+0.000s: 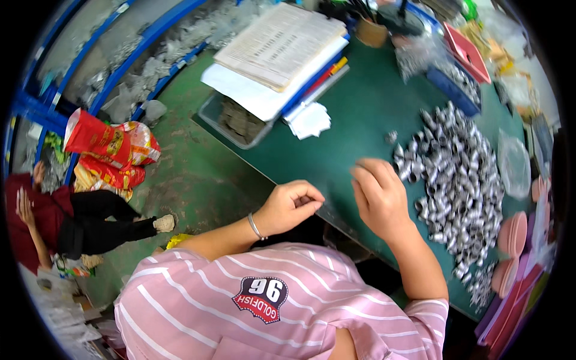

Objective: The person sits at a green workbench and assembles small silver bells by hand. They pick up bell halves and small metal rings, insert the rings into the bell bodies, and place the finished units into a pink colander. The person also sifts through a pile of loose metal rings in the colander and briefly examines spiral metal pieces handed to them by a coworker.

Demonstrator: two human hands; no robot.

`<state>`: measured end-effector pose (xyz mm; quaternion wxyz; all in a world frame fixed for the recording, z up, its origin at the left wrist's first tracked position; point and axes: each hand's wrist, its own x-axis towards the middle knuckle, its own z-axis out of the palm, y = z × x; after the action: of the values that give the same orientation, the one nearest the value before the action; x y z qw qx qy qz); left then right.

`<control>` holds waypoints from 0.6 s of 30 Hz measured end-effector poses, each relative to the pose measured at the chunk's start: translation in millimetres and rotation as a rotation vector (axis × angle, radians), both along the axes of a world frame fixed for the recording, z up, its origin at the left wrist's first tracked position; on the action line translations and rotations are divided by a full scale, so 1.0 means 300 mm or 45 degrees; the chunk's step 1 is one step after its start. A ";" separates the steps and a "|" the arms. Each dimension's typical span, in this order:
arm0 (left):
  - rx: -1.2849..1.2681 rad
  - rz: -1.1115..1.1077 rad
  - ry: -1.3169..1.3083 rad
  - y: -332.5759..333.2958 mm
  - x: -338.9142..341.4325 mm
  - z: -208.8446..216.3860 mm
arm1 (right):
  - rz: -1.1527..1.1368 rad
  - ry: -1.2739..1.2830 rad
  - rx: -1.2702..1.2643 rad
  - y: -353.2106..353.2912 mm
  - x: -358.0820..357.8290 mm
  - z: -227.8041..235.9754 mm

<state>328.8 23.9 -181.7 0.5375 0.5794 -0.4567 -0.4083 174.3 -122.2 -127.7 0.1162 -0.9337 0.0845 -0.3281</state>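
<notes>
My left hand (291,207) is at the front edge of the green table, thumb and fingers pinched together. Whatever is between those fingertips is hidden. Over the tabletop, my right hand (380,197) has loosely bent fingers with the thumb a little apart, and no object shows in it. It is just left of a large pile of short grey metal tube pieces (462,186). Beyond the right hand, one small metal piece (391,137) sits apart from the pile and looks blurred.
Papers (282,45) lie over a clear plastic bin (240,123) at the far left of the table (336,153). A blue box (454,90) and pink tray (467,53) stand far right. Red bags (111,144) and another person (66,216) are on the left, near blue shelving (129,57).
</notes>
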 end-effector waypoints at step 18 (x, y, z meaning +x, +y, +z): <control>0.062 0.225 -0.034 0.208 0.146 -0.046 | -0.092 0.252 -0.178 -0.044 0.706 -0.026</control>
<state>372.7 86.4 -195.5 0.5511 0.6357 -0.4007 -0.3626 386.0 -135.4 -135.5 0.0303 -0.9636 0.1059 -0.2434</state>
